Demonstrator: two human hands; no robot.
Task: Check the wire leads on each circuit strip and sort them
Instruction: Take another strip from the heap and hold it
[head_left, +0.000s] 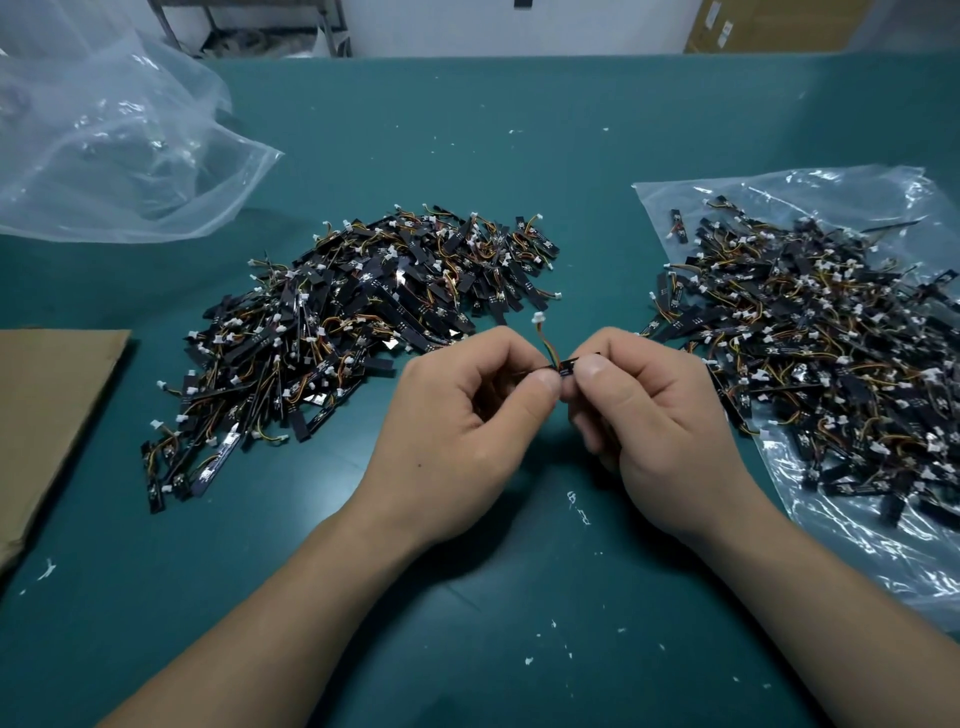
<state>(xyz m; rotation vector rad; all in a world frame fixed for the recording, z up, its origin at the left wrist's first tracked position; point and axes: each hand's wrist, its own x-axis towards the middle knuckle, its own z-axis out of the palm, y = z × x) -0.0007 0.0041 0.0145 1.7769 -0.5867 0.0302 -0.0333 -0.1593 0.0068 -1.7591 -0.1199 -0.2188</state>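
Above the near middle of a teal-green counter (519, 156), between two heaps of parts, a person's left hand (467, 410) and right hand (660, 415) meet. The fingers (540, 384) of both are pinched on one small black circuit strip (569, 368), thumbs on top. Only a short stretch of the strip shows between the thumbs; its long axis seems to run left to right, roughly level. From the left end of that stretch a short bundle of thin orange, yellow and dark wire leads (548, 348) curves up and away. It ends in a small white plastic plug (537, 318) that points toward the far side. The strip looks very light, thin and stiff. The leads look soft and springy, and their solder joints are probably the weak spot, so it is best held by the board's edges and not pulled by the wires. A loose heap of similar strips (353, 332) lies far left of the hands, and another heap (831, 353) rests on a clear plastic bag (883, 545) at right.
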